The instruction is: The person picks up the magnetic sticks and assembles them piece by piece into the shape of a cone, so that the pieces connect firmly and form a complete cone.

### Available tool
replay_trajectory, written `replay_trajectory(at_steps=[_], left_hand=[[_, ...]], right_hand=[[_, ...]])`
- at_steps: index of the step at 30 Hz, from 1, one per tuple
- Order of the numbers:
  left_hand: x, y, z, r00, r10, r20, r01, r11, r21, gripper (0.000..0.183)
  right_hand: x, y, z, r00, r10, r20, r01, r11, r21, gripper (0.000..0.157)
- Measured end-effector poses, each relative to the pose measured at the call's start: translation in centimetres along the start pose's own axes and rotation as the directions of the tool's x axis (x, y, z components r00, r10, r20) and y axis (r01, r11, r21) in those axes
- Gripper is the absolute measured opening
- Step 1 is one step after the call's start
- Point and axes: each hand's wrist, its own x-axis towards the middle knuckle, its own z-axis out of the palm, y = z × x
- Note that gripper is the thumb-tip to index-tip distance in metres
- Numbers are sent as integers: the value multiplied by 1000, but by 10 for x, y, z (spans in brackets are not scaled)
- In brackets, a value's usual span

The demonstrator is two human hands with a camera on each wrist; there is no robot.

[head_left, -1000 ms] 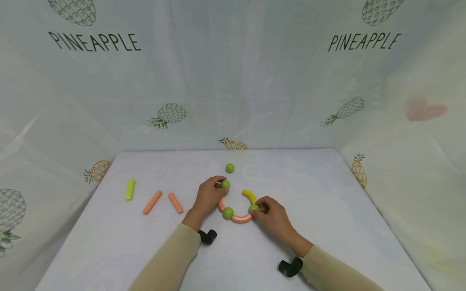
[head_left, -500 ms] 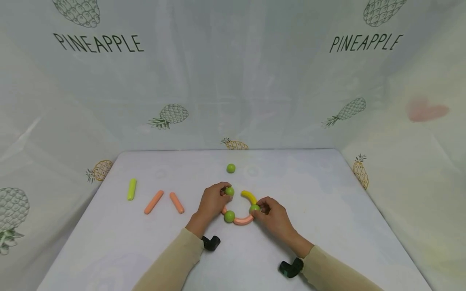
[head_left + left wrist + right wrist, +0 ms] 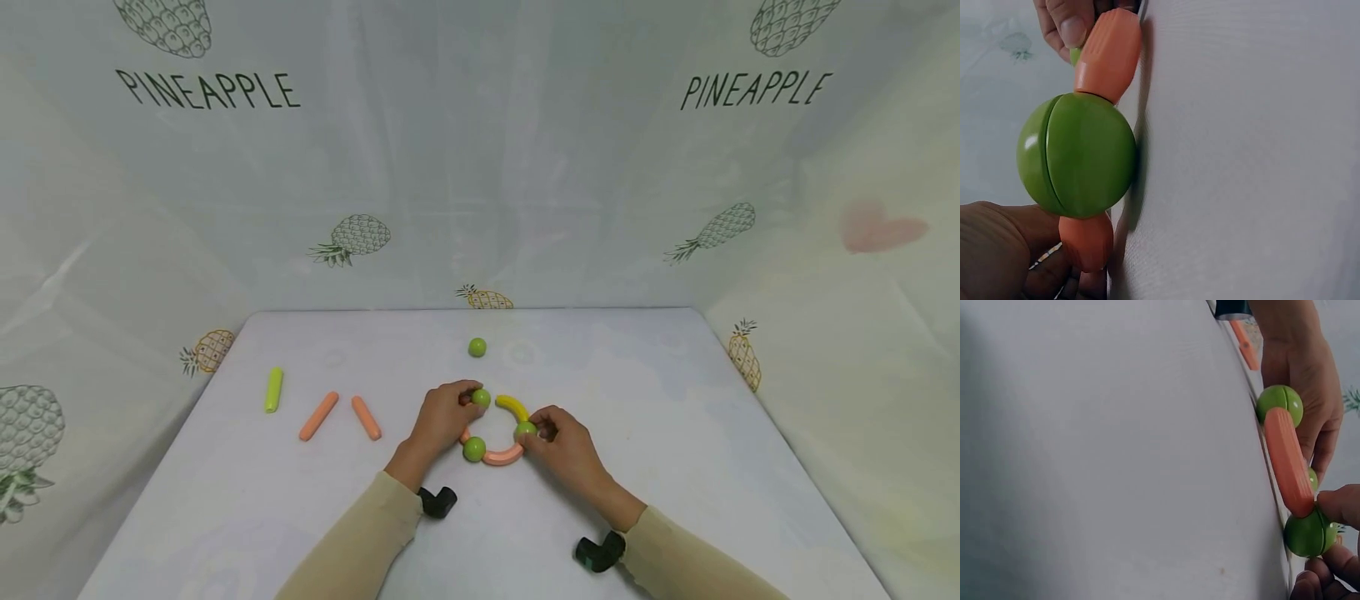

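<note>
In the head view, my left hand (image 3: 441, 418) pinches a green ball (image 3: 482, 398) between thumb and fingers at the far left of a ring of toy pieces. My right hand (image 3: 564, 444) pinches another green ball (image 3: 526, 431) on the ring's right side. A yellow curved stick (image 3: 512, 406) runs from that ball towards the left one, a small gap between them. A pink-orange curved stick (image 3: 502, 457) joins the right ball to a green ball (image 3: 1079, 156) at the front. From there a second orange stick (image 3: 1087, 244) leads up to my left hand, which partly hides it.
A loose green ball (image 3: 477, 347) lies behind the ring. To the left are two straight orange sticks (image 3: 318, 417) and a lime-green stick (image 3: 273, 390). A pineapple-print cloth (image 3: 480, 167) hangs behind the white table (image 3: 675, 400).
My left hand has moved right and slightly towards me with its green ball, closer to the yellow stick's end. The front ball has shifted slightly with it; my right hand stays nearly still.
</note>
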Motion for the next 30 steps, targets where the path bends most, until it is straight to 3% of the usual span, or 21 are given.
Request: replay_trajectory(at_steps=[9,13,26,30], left_hand=[[1,-1,1,999,21,28,-21,1000,4,42],[1,-1,2,998,41,47,-41,999,7,43],[2,2,3,993,69,91,-72,997,26,45],[3,3,4,994,69,81,-68,998,-7,43]], right_hand=[[24,-16,4,996,88,11,-87,993,-82,31],[31,-21,6,993,116,10,-113,985,-129,24],[31,-22,7,991,129,-22,-130,990,-60,18],[30,-21,7,990,136,-35,-138,989,-53,17]])
